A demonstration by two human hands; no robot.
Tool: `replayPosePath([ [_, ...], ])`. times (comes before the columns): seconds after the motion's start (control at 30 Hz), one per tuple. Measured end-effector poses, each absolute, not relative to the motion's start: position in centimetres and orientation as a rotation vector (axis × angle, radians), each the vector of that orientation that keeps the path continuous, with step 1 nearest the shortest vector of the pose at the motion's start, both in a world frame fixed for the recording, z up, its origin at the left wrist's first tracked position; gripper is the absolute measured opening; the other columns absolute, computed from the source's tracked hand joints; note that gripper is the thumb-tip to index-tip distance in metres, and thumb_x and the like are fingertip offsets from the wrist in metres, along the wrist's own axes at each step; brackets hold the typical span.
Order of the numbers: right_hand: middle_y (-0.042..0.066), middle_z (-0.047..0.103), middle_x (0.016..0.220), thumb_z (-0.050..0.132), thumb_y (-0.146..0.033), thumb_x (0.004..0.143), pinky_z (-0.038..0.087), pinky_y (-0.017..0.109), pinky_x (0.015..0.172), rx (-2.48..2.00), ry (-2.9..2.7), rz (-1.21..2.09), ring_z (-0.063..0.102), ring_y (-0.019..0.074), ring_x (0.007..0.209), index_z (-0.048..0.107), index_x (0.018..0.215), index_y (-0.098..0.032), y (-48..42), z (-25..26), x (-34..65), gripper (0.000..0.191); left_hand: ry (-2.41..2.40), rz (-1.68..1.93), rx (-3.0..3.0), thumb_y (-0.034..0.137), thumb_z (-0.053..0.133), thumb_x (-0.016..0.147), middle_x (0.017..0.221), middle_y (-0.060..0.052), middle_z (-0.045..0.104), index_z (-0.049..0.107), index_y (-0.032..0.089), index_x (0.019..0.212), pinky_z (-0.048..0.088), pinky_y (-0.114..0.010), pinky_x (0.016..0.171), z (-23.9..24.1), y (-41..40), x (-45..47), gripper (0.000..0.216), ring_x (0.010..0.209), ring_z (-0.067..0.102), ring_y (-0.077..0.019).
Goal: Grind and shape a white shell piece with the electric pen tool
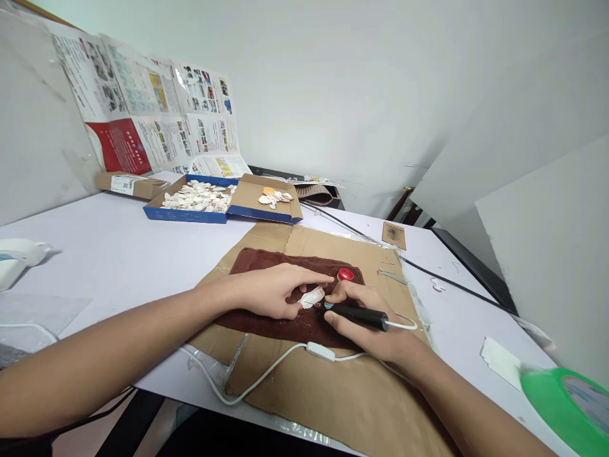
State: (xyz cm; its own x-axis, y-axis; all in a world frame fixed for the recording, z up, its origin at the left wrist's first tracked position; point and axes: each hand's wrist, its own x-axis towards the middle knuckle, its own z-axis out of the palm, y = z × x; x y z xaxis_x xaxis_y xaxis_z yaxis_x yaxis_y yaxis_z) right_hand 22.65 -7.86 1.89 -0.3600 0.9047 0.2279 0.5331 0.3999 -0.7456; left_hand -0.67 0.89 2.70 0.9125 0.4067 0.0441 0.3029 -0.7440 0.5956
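Note:
A small white shell-like piece (312, 298) lies over the dark brown cloth (271, 327). My left hand (271, 289) steadies it, with the thumb at its lower left edge and the index finger reaching past its upper side. In my right hand (366, 311) is a black pen-shaped electric tool (359, 315), closed between thumb and fingers. Its tip points left and is close to the white piece; whether they touch I cannot tell. From its back end runs a white cord (406, 324). Just beyond the fingers sits a small red round lid or container (345, 275).
Beyond the cloth, a blue-edged cardboard box (185, 216) holds many white pieces, with several more on its flap. Brown paper (304, 387) lies under the cloth. An inline switch (320, 351) rests near me. Tweezers (392, 277) and a black cable (442, 277) are right; green tape (547, 400) is nearer.

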Motion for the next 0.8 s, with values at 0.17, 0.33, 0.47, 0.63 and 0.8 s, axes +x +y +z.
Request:
replayPosePath([
  [0.17, -0.001, 0.062, 0.074, 0.067, -0.027, 0.087, 0.043, 0.031, 0.063, -1.206, -2.042, 0.719, 0.054, 0.0169, 0.067, 0.049, 0.074, -0.024, -7.98, 2.03, 22.44, 0.023, 0.497, 0.211, 2.417, 0.010, 0.063, 0.077, 0.111, -0.006, 0.073, 0.051, 0.022, 0.157, 0.051, -0.026, 0.070, 2.61, 1.44, -0.91, 0.082, 0.080, 0.065, -0.0170],
  [0.33, -0.001, 0.064, 0.075, 0.066, -0.026, 0.088, 0.044, 0.030, 0.063, -1.201, -2.057, 0.699, 0.056, 0.0165, 0.068, 0.053, 0.076, -0.024, -8.13, 2.08, 22.48, 0.018, 0.461, 0.228, 2.523, 0.008, 0.062, 0.078, 0.099, -0.003, 0.074, 0.054, 0.024, 0.153, 0.048, -0.026, 0.070, 2.88, 1.18, -0.97, 0.077, 0.079, 0.066, -0.0176],
  [0.47, 0.000, 0.066, 0.078, 0.066, -0.026, 0.089, 0.047, 0.031, 0.065, -1.209, -2.095, 0.678, 0.058, 0.0168, 0.069, 0.055, 0.078, -0.024, -8.34, 2.20, 22.60, 0.016, 0.433, 0.218, 2.585, 0.008, 0.060, 0.081, 0.101, -0.003, 0.076, 0.050, 0.024, 0.156, 0.047, -0.027, 0.069, 2.99, 0.89, -0.95, 0.077, 0.078, 0.066, -0.0181],
  [0.63, 0.000, 0.068, 0.079, 0.063, -0.024, 0.092, 0.047, 0.031, 0.065, -1.181, -2.173, 0.616, 0.059, 0.0171, 0.070, 0.057, 0.082, -0.024, -8.59, 2.32, 22.55, 0.012, 0.437, 0.236, 2.689, 0.011, 0.059, 0.085, 0.120, -0.008, 0.076, 0.047, 0.025, 0.158, 0.049, -0.030, 0.074, 2.72, 0.75, -0.90, 0.076, 0.092, 0.071, -0.0222],
  [0.8, 0.000, 0.070, 0.083, 0.067, -0.027, 0.093, 0.050, 0.030, 0.068, -1.107, -2.152, 0.552, 0.062, 0.0164, 0.073, 0.060, 0.085, -0.024, -8.31, 1.89, 22.72, 0.011, 0.473, 0.199, 2.724, 0.014, 0.062, 0.087, 0.123, -0.008, 0.074, 0.037, 0.027, 0.162, 0.050, -0.029, 0.074, 2.90, 0.75, -0.95, 0.080, 0.095, 0.072, -0.0225],
])
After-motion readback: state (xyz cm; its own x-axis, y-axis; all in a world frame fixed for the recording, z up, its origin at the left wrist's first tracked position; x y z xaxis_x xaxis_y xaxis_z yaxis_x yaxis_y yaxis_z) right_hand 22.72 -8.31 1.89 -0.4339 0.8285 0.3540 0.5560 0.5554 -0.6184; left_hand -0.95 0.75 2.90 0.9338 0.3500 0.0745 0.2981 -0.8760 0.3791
